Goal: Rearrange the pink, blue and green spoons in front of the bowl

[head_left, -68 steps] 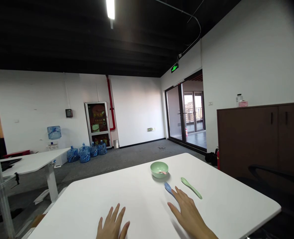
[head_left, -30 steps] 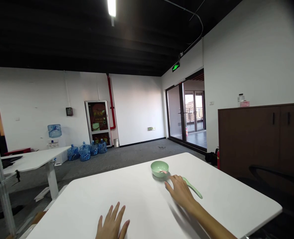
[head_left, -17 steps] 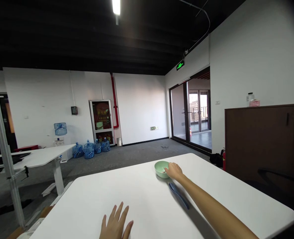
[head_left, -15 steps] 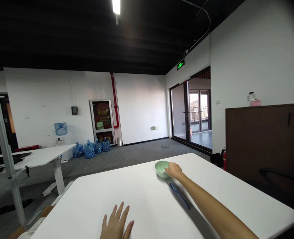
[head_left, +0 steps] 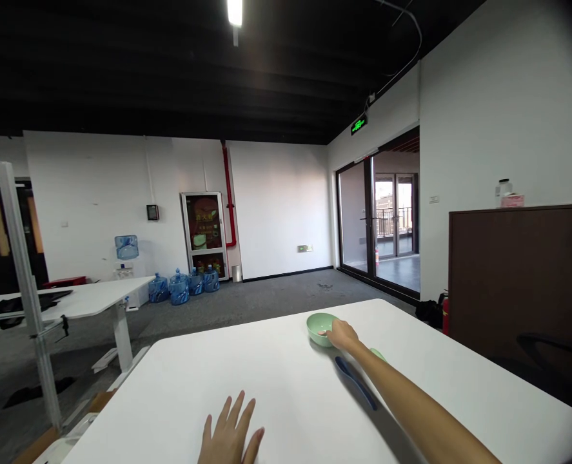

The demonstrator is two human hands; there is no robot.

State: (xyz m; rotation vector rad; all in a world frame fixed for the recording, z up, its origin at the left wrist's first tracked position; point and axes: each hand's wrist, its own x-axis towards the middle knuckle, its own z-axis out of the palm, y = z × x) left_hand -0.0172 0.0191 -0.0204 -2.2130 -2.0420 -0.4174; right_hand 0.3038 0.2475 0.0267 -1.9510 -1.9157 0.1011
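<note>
A light green bowl (head_left: 316,330) stands upright near the far edge of the white table (head_left: 266,380). My right hand (head_left: 344,336) is closed at the bowl's right rim, with its fingertips partly hidden. Inside the bowl a small pinkish patch shows beside the hand; I cannot tell whether it is a fingertip or an object. A dark blue spoon (head_left: 356,384) lies on the table just left of my right forearm. Behind that forearm peeks the edge of a light green thing (head_left: 376,354), mostly hidden. My left hand (head_left: 227,433) rests at the table's near side, fingers spread, holding nothing.
Beyond the table are blue water bottles (head_left: 179,287), a water dispenser (head_left: 126,247) and a glass door (head_left: 353,219). A brown cabinet (head_left: 512,270) stands at the right. Another white table (head_left: 97,296) and a metal post (head_left: 24,277) are at the left.
The view has turned slightly left, so everything sits farther right. My right hand has shifted a little at the bowl, and a light green edge now shows behind the forearm.
</note>
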